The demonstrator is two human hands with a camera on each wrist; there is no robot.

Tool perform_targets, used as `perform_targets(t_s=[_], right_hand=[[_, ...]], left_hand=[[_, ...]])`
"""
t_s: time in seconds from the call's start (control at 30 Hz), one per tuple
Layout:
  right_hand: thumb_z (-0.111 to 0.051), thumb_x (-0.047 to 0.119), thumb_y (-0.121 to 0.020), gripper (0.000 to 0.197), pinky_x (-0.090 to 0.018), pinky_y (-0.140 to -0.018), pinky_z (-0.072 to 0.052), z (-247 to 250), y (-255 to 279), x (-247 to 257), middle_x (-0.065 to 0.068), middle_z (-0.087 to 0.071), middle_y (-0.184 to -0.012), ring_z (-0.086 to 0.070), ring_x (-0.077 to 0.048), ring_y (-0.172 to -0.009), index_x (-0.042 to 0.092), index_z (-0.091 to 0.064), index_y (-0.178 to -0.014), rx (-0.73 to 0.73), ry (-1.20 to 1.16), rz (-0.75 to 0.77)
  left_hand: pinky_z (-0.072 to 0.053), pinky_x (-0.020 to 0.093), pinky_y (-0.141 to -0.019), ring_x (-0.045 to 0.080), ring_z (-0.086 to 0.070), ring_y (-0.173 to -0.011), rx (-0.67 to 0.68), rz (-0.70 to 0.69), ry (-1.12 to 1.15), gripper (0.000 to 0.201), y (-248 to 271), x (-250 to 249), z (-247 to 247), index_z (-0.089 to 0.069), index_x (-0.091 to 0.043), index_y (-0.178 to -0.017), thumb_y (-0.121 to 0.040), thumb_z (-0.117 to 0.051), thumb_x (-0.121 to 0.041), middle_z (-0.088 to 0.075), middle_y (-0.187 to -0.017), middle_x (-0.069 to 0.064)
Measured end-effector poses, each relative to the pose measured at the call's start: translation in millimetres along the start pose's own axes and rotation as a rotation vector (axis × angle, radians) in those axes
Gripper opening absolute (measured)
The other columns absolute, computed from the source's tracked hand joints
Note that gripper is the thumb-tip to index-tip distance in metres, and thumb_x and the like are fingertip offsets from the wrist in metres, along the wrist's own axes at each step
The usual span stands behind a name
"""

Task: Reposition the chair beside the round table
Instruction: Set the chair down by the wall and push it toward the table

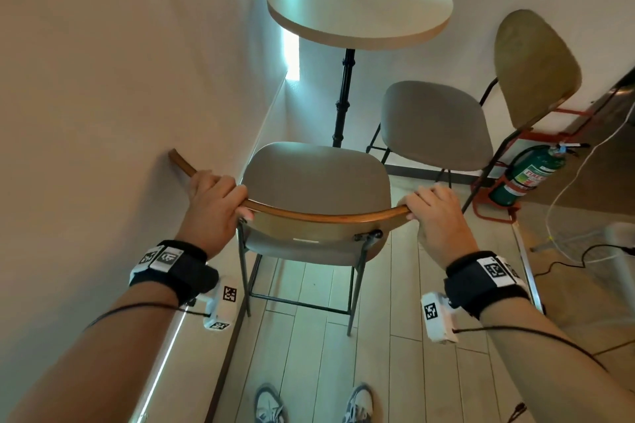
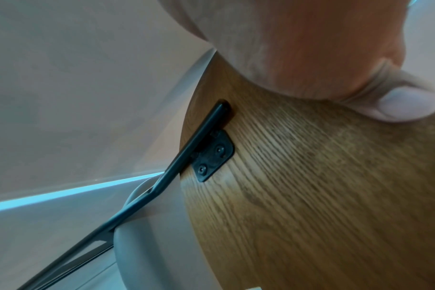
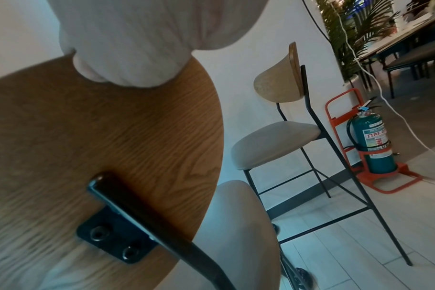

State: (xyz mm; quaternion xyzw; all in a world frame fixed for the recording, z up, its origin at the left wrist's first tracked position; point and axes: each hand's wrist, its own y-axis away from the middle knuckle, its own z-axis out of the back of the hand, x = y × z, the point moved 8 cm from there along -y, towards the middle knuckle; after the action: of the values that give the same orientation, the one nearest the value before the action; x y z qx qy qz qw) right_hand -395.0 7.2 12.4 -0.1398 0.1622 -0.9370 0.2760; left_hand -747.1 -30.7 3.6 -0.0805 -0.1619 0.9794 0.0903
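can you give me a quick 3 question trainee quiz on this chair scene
1. True or false: both hands grip the chair's backrest.
2. Which stands nearest the fire extinguisher? A) the second chair B) the round table C) the held chair
3. Fill in: the wall runs along the person's ____ side.

Key
1. True: the left hand and right hand each curl over its top edge.
2. A
3. left

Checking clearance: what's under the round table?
Under the round table: its black pedestal pole and part of the second chair's seat. The held chair hides the pole's base.
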Motion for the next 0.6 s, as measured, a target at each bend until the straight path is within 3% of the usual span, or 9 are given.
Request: perform_targets(t_s=[0.07,0.17,0.23,0.33,0.47,0.53,0.57,0.6], right_hand=[[-0.058,-0.006,-0.081,0.031,-0.031,-0.081,-0.03,-6.5,-3.6,9.5,0.005,-0.053,-0.088,-0.041,-0.016,-0.087,0.021,-0.058,-0.095,0.008,0.002,0.0],[-0.059,-0.006,-0.082,0.029,-0.034,-0.081,-0.034,-10.0,1.7,12.1,0.003,-0.055,-0.087,-0.043,-0.019,-0.086,0.02,-0.059,-0.093,-0.021,-0.019,-0.016],[-0.06,-0.006,-0.082,0.031,-0.031,-0.083,-0.032,-8.3,4.2,8.5,0.005,-0.054,-0.088,-0.044,-0.018,-0.088,0.022,-0.059,-0.094,0.002,-0.027,-0.007],[-0.061,-0.002,-0.085,0.031,-0.029,-0.087,-0.03,-9.6,3.2,4.1,0.008,-0.052,-0.092,-0.043,-0.016,-0.093,0.026,-0.056,-0.097,0.08,-0.011,0.007],[-0.055,0.006,-0.09,0.024,-0.041,-0.099,-0.04,-11.4,2.4,-0.2,0.007,-0.055,-0.098,-0.048,-0.019,-0.102,0.028,-0.056,-0.1,0.16,-0.021,0.017],[-0.053,0.006,-0.092,0.027,-0.033,-0.115,-0.027,-12.8,5.5,0.3,0.006,-0.058,-0.108,-0.05,-0.019,-0.117,0.027,-0.06,-0.107,0.176,-0.09,0.013],[-0.053,0.008,-0.093,0.029,-0.023,-0.117,-0.018,-9.3,7.2,-0.6,0.006,-0.057,-0.118,-0.045,-0.017,-0.127,0.027,-0.061,-0.114,0.168,-0.165,0.002],[-0.052,0.011,-0.096,0.032,-0.015,-0.115,-0.015,-3.7,10.2,-5.8,0.008,-0.053,-0.129,-0.037,-0.012,-0.137,0.028,-0.06,-0.122,0.158,-0.243,-0.036]], left_hand=[[-0.031,0.053,-0.105,0.033,-0.051,-0.095,0.007,-0.004,0.001,0.023,-2.9,10.1,2.2,-0.063,-0.015,-0.089,-0.092,-0.047,-0.031,-0.057,-0.087,0.005],[-0.032,0.047,-0.097,0.032,-0.052,-0.091,0.02,-0.035,-0.048,0.025,0.8,11.1,3.9,-0.064,-0.016,-0.089,-0.091,-0.045,-0.032,-0.058,-0.087,0.004],[-0.032,0.047,-0.097,0.031,-0.051,-0.091,0.035,-0.005,-0.038,0.018,5.5,4.9,3.2,-0.062,-0.018,-0.089,-0.089,-0.046,-0.028,-0.058,-0.087,0.002],[-0.034,0.05,-0.1,0.031,-0.048,-0.093,0.057,0.021,-0.028,0.005,5.8,3.8,0.8,-0.06,-0.018,-0.089,-0.086,-0.062,-0.014,-0.058,-0.088,0.003],[-0.038,0.053,-0.093,0.029,-0.048,-0.087,0.096,0.04,-0.051,0.016,6.4,4.6,2.2,-0.062,-0.017,-0.089,-0.079,-0.071,-0.007,-0.058,-0.086,0.002],[-0.041,0.054,-0.087,0.029,-0.047,-0.083,0.095,0.024,-0.045,0.008,7.4,-1.1,6.9,-0.062,-0.017,-0.087,-0.082,-0.065,-0.012,-0.057,-0.084,0.002],[-0.042,0.054,-0.084,0.028,-0.046,-0.081,0.084,0.013,-0.036,0.003,7.4,-4.1,11.7,-0.062,-0.017,-0.086,-0.085,-0.059,-0.018,-0.056,-0.083,0.002],[-0.041,0.051,-0.081,0.026,-0.045,-0.079,0.095,0.01,-0.023,0.011,7.0,-7.1,16.4,-0.061,-0.018,-0.085,-0.087,-0.053,-0.024,-0.055,-0.082,0.001]])
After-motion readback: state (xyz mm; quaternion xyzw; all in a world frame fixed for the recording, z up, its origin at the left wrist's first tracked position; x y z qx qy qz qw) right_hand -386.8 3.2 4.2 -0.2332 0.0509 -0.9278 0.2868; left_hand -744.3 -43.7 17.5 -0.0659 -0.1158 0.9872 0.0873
